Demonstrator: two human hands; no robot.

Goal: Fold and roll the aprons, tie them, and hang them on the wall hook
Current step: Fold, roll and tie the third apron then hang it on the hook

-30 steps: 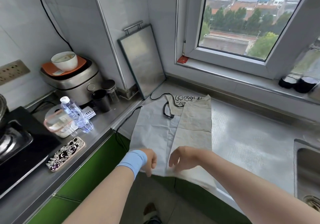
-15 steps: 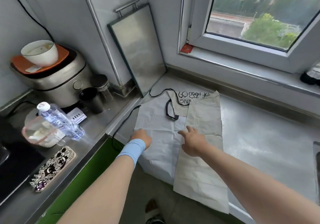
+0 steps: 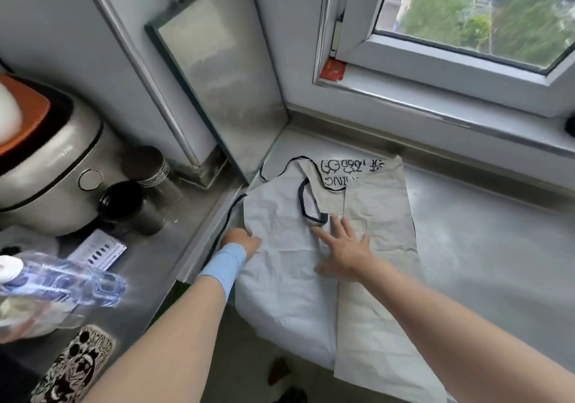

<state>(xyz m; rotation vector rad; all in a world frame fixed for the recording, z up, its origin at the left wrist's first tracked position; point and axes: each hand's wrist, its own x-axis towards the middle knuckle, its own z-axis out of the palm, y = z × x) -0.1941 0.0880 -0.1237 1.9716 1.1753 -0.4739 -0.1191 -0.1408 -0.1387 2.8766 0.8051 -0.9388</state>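
A pale beige apron [image 3: 378,212] with black straps and black lettering lies on the steel counter [image 3: 485,247], its right side folded over the middle and its lower end hanging off the front edge. My left hand [image 3: 241,240], with a blue wristband, grips the apron's left edge near the counter step. My right hand [image 3: 342,247] lies flat with fingers spread on the middle of the cloth, just below a black strap loop [image 3: 308,206]. No wall hook is in view.
A steel tray [image 3: 217,88] leans in the corner behind the apron. To the left stand a rice cooker [image 3: 46,166], two dark cups [image 3: 130,206], a water bottle [image 3: 62,281] and a patterned phone [image 3: 74,368]. The window sill [image 3: 435,103] runs along the back.
Both hands moved from the apron's hanging lower end up onto the counter part. My right hand opened flat on the cloth; my left went to the left edge. The camera leaned in closer.
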